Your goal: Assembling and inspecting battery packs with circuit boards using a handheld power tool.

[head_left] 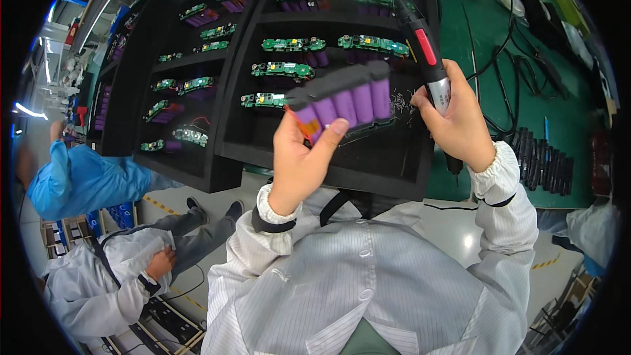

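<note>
My left hand (301,161) is closed on a battery pack (351,102), a row of purple cylindrical cells in a black holder, tilted above the black foam tray (263,148). An orange piece shows at its end beside my fingers. In my right hand (458,115) is an electric screwdriver (428,52), black with a red switch and a silver section. Its bit points down toward me, and its cord end leads up and away. My right thumb and forefinger come together beside small loose screws (402,102); whether a screw is between them I cannot tell.
Several green circuit boards on purple cells (282,69) sit in the tray's compartments and in trays to the left. Black cables (519,69) loop over the green table (460,20). Black strip-shaped parts (542,161) lie at the right. Two people (85,177) are at the left.
</note>
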`<action>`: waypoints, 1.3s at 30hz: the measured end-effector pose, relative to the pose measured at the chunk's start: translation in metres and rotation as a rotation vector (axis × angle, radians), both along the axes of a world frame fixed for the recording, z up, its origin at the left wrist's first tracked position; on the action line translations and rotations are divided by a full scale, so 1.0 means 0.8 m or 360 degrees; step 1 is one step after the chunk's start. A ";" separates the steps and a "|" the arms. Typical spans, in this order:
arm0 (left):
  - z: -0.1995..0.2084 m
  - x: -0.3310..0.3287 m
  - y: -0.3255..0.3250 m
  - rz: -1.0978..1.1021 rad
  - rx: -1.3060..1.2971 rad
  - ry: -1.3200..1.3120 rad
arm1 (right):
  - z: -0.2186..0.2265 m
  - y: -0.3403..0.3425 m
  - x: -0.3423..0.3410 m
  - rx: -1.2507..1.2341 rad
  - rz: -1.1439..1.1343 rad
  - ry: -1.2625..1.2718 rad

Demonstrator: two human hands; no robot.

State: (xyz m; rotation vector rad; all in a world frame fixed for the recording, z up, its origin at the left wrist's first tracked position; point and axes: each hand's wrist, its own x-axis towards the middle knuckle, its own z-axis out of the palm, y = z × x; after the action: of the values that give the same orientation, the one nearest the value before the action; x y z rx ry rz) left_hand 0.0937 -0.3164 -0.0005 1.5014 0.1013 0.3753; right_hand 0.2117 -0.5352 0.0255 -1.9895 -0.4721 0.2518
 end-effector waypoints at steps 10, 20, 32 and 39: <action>0.018 -0.006 0.020 -0.0151 -0.0790 0.0043 | 0.034 0.000 -0.012 0.0337 -0.0078 0.0396; 0.036 -0.009 0.011 -0.0535 -0.1432 0.0097 | 0.045 0.017 -0.032 0.0586 0.0044 0.0360; 0.035 -0.006 0.017 -0.1385 -0.1757 0.0107 | 0.047 0.022 0.008 0.0893 0.0363 0.0577; 0.019 -0.004 0.017 -0.1120 -0.1225 0.0126 | 0.059 0.024 0.005 0.0889 0.0044 0.0109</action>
State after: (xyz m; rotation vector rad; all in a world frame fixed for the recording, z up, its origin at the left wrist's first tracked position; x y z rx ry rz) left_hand 0.0908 -0.3029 0.0151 0.7114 -0.2030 -0.2783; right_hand 0.2157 -0.5160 0.0727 -1.4266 -0.4660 0.1799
